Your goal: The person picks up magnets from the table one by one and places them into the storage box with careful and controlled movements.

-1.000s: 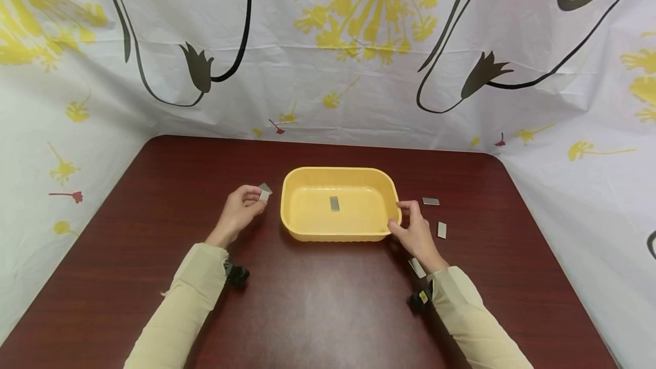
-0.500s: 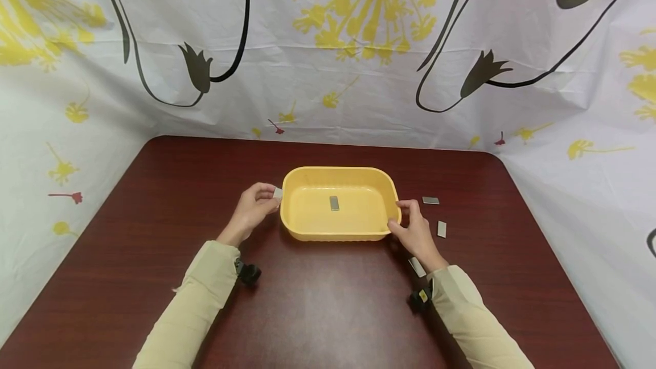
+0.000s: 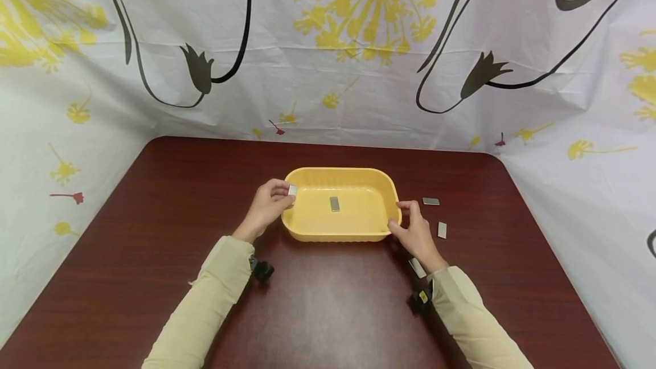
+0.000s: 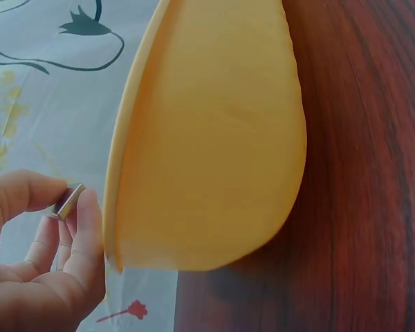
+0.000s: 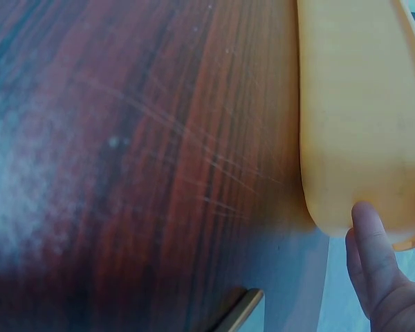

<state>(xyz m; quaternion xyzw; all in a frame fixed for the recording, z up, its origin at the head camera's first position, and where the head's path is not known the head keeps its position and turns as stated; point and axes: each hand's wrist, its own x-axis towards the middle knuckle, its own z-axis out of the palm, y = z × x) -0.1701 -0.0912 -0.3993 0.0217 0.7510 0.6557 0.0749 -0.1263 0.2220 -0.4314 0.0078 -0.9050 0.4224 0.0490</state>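
Note:
My left hand [image 3: 269, 201] pinches a small flat silver rectangular piece [image 3: 292, 190] between thumb and fingers. It is over the left rim of the yellow plastic tub [image 3: 338, 229]. In the left wrist view the piece [image 4: 70, 201] shows edge-on at the fingertips, beside the tub's wall [image 4: 214, 138]. A similar grey piece [image 3: 335, 204] lies on the tub's floor. My right hand [image 3: 416, 235] holds the tub's right end, thumb near the front corner and fingers further back along the rim. In the right wrist view a digit [image 5: 373, 238] presses the tub's outer wall [image 5: 360, 124].
Right of the tub, two more flat pieces, one farther back [image 3: 431, 201] and one nearer [image 3: 442, 230], lie on the dark red-brown table [image 3: 318, 312]. Another piece [image 3: 417, 267] lies beside my right wrist. A patterned white cloth [image 3: 307, 84] hangs behind and along the sides.
My left hand has moved right with its silver piece, from left of the tub to over its left rim. My right hand, the tub and the other pieces have stayed in place.

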